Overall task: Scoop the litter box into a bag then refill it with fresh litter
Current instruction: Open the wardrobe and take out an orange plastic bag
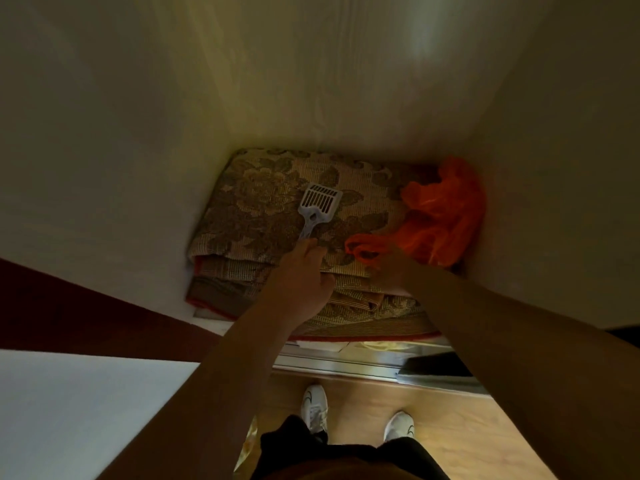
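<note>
on the left, the handle of a pale slotted scoop [317, 206] is gripped by the left hand [300, 277], its head lying on a folded floral cloth [256, 202] in a white alcove. to the right, a loop of an orange plastic bag [438, 216] is touched by the right hand [389, 268]; whether it is pinched cannot be told. no litter box or fresh litter is seen, so the tools are judged only being gathered; scooping and refilling remain.
</note>
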